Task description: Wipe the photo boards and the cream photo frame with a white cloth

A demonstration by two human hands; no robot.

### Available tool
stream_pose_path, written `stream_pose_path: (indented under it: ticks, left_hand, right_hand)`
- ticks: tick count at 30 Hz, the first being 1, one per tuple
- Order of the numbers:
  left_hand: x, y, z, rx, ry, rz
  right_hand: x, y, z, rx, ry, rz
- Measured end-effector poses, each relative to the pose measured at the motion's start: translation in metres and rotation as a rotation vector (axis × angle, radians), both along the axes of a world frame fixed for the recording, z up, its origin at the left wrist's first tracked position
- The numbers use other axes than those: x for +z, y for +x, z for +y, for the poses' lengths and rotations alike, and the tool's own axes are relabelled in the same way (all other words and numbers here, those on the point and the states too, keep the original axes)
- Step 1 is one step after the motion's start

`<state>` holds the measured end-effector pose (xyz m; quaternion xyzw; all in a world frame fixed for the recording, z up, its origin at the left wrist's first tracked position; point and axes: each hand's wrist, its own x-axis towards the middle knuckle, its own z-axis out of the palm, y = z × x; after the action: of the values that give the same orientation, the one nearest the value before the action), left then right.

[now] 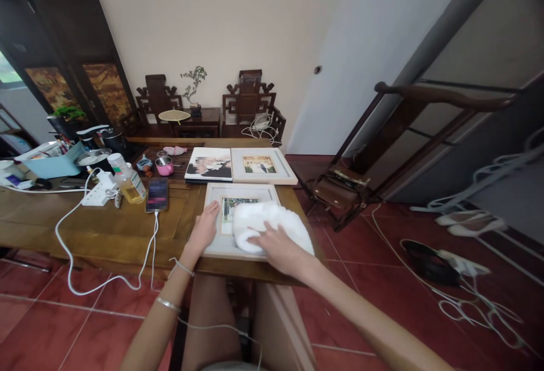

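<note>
A picture frame [212, 194] with a pale border and a photo in it lies flat near the table's front edge. Its left side is held by my left hand [206, 226], the fingers resting over the rim. My right hand [276, 246] grips a bunched white towel [293, 221], pressed against the right part of the frame. The towel hides much of the photo. Just behind lies a second picture frame [289, 174] with a photo of two people, and beside it a book-like item [198, 167] with a black-and-pink cover.
On the wooden table [174, 235], to the left, are a phone [157, 194] on a white cable, a bottle of yellowish liquid [132, 185], a power strip [100, 190], a pink cup [164, 166] and a blue box [63, 158]. A wooden chair [357, 161] stands right.
</note>
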<state>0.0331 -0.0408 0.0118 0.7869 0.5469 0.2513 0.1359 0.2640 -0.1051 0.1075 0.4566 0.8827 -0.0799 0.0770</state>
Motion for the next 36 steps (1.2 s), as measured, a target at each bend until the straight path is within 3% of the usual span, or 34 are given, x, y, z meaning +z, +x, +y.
stream_pose_path:
  ticks: [4,7,12,16,19,21,24,30,33,36]
  left_hand:
    - [0.005,0.002,-0.002,0.002,-0.015,0.038]
    - [0.009,0.001,-0.002,-0.001,-0.03,0.052]
    - [0.007,-0.002,0.0,-0.025,-0.036,0.013]
    - [0.005,-0.003,0.001,-0.04,-0.011,-0.014]
    - [0.004,-0.003,0.001,-0.04,-0.002,-0.033]
    - [0.003,-0.003,0.001,-0.029,-0.008,-0.041]
    - [0.001,-0.002,0.001,-0.013,-0.018,-0.043]
    - [-0.002,-0.003,0.003,-0.026,-0.006,-0.029]
    - [0.001,-0.003,0.001,-0.027,-0.002,-0.014]
    - [0.009,-0.001,-0.002,-0.043,-0.011,-0.002]
  right_hand:
    - [0.013,0.0,-0.04,0.044,-0.126,0.07]
    - [-0.003,-0.005,-0.037,-0.011,-0.057,0.121]
    - [-0.04,-0.012,0.031,-0.177,0.231,0.083]
    - [-0.041,-0.015,0.095,-0.293,0.345,0.047]
    - [-0.037,-0.02,0.109,-0.27,0.324,0.025]
    - [-0.036,-0.023,0.097,-0.212,0.289,0.016]
    - [-0.029,-0.022,0.054,-0.099,0.163,0.013]
    - [0.008,-0.006,-0.035,0.078,-0.148,0.072]
    - [0.005,-0.006,-0.041,0.066,-0.121,0.113]
    - [-0.017,-0.011,-0.017,-0.024,0.029,0.131]
